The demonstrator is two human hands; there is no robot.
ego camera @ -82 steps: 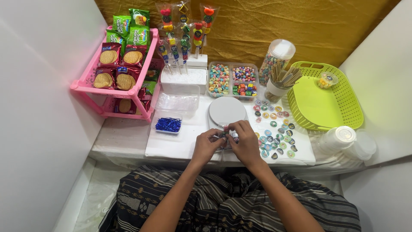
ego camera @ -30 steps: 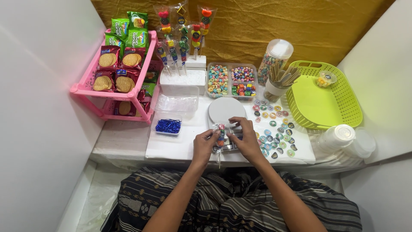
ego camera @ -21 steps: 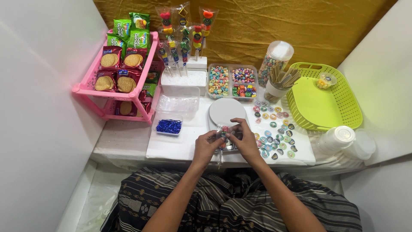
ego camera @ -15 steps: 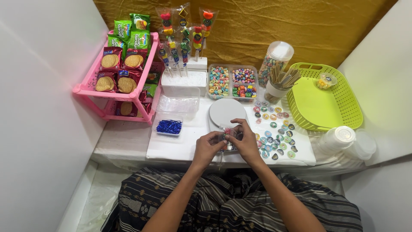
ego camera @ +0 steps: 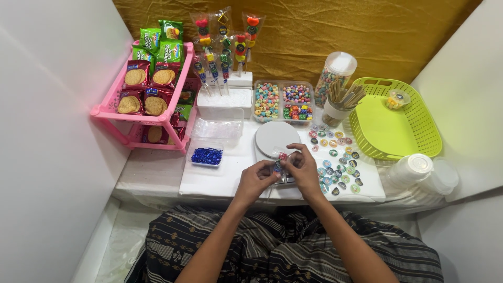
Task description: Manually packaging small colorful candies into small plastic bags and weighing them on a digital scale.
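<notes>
Already finished: several candy skewers wrapped in clear cellophane point(ego camera: 226, 39) stand upright in a white foam block point(ego camera: 226, 97).
In hand: small clear-wrapped candy skewer point(ego camera: 279, 165), held just above the white counter point(ego camera: 209, 181), in front of the round white scale point(ego camera: 276, 138).
Left hand point(ego camera: 255, 181): fingers pinched on the wrapper.
Right hand point(ego camera: 304, 167): fingers closed on it too.
Left: the wrapper looks unfinished; round stickers point(ego camera: 338, 165) lie beside it.

Both forearms are bare, with no sleeves in view, and neither the left hand point(ego camera: 255, 180) nor the right hand point(ego camera: 303, 169) shows a ring, watch or glove. A dark cloth point(ego camera: 272, 251) with fine pale woven stripes and small patterns covers the lap
</notes>
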